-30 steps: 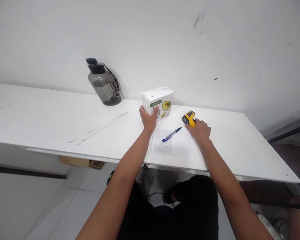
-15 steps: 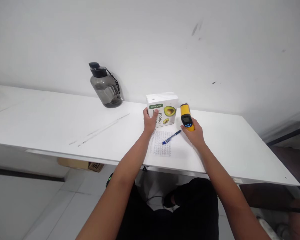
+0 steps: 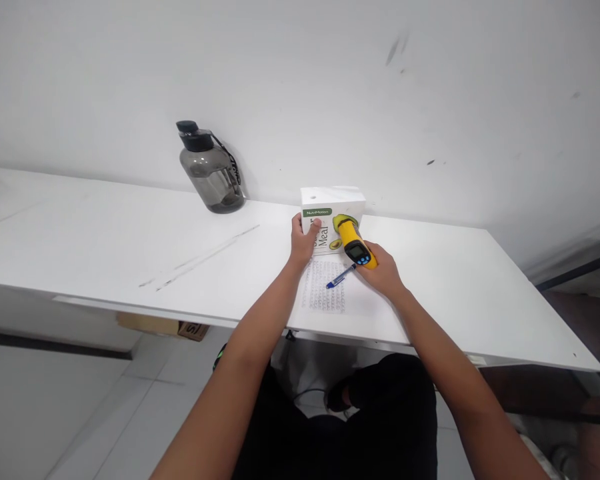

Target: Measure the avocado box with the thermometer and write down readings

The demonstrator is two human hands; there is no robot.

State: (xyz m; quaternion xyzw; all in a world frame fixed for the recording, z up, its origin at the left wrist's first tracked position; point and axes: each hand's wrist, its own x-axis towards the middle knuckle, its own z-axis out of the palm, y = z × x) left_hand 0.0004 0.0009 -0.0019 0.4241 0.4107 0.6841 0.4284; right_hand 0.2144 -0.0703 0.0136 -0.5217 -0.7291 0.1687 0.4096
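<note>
Left hand [image 3: 303, 245] clasps a white box [image 3: 329, 227] while right hand [image 3: 384, 272] grips a yellow handheld device [image 3: 351, 239]

Both hands are closed around something; the left hand wraps the near left edge of the box, thumb laid flat on the printed front, the other fingers bent round the side and partly hidden; the right hand is curled about the handle of the yellow device, though how its fingers sit underneath cannot be seen. The box appears to stand upright on the white tabletop [image 3: 455, 283], towards its back edge; its front carries a green label reading NutriMotion, the word Meal running up the side, and avocado pictures. The device slants across the box's lower right, its nose towards the larger avocado, its small screen [image 3: 357, 252] and blue buttons facing the wearer; whether it touches the box cannot be told.

Just in front of the box lies a printed sheet of paper [image 3: 324, 297]; a blue pen [image 3: 338, 279] rests aslant on it, its far end running up to the device and the right hand. Well apart to the left, a grey translucent bottle [image 3: 211, 179] with a black lid and strap stands near the white wall [image 3: 330, 87]; below the tabletop, part of a cardboard box [image 3: 163, 325] shows, and the wearer's dark-clad legs [image 3: 390, 400] are at the bottom.
</note>
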